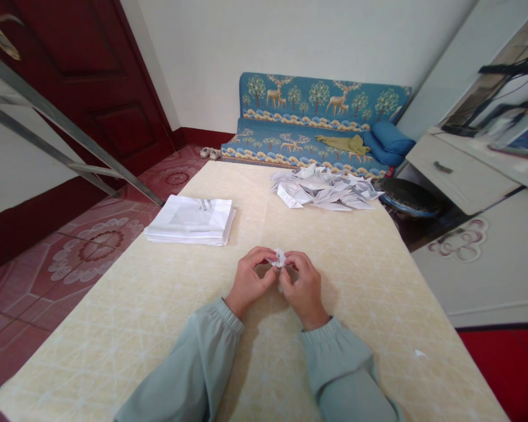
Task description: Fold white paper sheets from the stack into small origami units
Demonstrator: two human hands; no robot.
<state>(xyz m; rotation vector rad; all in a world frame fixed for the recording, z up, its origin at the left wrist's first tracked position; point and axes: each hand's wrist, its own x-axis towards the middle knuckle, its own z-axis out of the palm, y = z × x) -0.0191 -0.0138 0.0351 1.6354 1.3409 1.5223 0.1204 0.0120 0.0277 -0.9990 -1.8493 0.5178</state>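
Both hands, L (249, 281) & R (303, 287), pinch small folded paper (278, 258) (over table (158, 305)).

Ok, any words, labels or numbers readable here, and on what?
No text can be read.
Dark print on the folded paper pile: too blurred.
The flat paper stack: no print visible.
The small paper piece held by left hand and right hand: no print visible.

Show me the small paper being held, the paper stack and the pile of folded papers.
small paper (278, 258), head view, its visible white middle.
paper stack (189, 220), head view, top sheet.
pile of folded papers (323, 189), head view, middle of heap.
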